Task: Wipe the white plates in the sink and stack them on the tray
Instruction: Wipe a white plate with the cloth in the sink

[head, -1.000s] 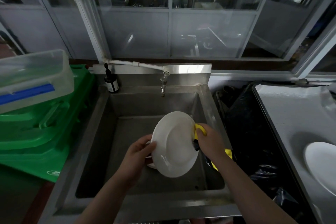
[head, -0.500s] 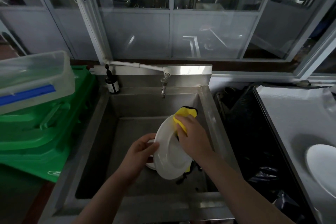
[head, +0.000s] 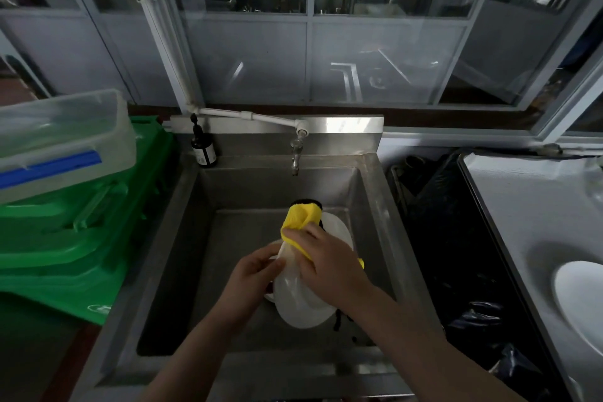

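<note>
Over the steel sink, beneath the tap, I hold a white plate tilted on edge above the basin. My left hand grips its left rim, fingers curled round the edge and thumb on the near face. My right hand presses a yellow cloth against the plate's upper part, fingers bent over the fabric; the cloth's top bunches up past the rim, with a dark backing showing behind it. A second white piece peeks out just under the plate at its left, but I cannot tell what it is. To my right, on the pale tray, another white plate lies flat near the frame's edge. A dark pump bottle stands on the sink's back left corner, beside green crates topped by a clear lidded box.
</note>
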`<state>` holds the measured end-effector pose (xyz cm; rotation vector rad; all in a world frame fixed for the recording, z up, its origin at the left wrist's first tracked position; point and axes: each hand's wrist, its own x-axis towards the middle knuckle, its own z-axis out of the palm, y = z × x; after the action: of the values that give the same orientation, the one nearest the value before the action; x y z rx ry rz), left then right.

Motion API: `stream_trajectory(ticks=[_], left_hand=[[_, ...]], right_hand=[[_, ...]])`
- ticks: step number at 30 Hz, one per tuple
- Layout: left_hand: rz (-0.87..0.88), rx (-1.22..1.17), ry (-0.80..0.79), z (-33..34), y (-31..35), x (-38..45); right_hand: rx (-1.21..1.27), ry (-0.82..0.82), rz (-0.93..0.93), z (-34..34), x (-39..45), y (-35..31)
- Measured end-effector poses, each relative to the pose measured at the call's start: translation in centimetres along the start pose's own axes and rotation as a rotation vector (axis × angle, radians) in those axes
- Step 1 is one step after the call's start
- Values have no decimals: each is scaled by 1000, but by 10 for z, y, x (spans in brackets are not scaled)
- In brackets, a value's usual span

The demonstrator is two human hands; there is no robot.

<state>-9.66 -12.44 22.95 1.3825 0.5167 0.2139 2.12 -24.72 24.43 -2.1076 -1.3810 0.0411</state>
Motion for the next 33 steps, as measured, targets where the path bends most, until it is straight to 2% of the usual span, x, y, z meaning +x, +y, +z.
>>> stream_trajectory(ticks=[8, 17, 27, 33], left_hand=[[-20, -77, 67, -5, 0, 0], [-18, -170, 146, -8, 3, 5], [-8, -211, 213, -8, 4, 11], [35, -268, 246, -11, 7, 16]], right_hand=[[153, 186, 264, -10, 13, 31], [322, 179, 626, -17, 6, 65], [393, 139, 814, -6, -11, 65], [453, 122, 855, 16, -22, 60]])
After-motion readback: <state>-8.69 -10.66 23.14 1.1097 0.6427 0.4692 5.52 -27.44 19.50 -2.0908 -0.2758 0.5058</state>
